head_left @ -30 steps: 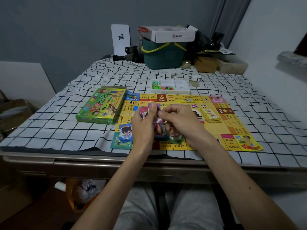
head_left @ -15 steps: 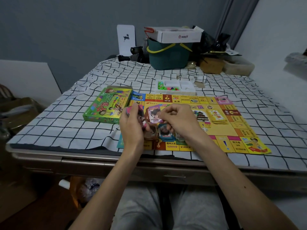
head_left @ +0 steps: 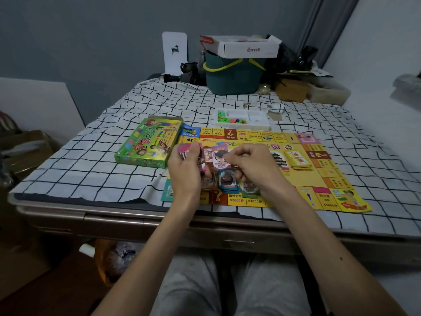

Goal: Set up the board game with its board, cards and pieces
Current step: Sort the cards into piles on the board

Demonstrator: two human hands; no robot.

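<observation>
Left of centre, just right of the green box (head_left: pixel 148 142), the left hand (head_left: pixel 185 172) grips a wad of pink notes (head_left: pixel 189 152), fingers curled round it. Between the hands a purple 500 note (head_left: pixel 219 159) is held up, its right edge pinched by the right hand (head_left: pixel 255 165), wrist raised. Sorted piles (head_left: pixel 227 182) lie on the board (head_left: pixel 330 169) just below that pinch, so the right hand is likely nearer for laying it down.

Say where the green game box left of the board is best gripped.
Probably the short near end of the green game box, coming from above and the near-left: it lies flat with that end free, while the board crowds its right side.
</observation>
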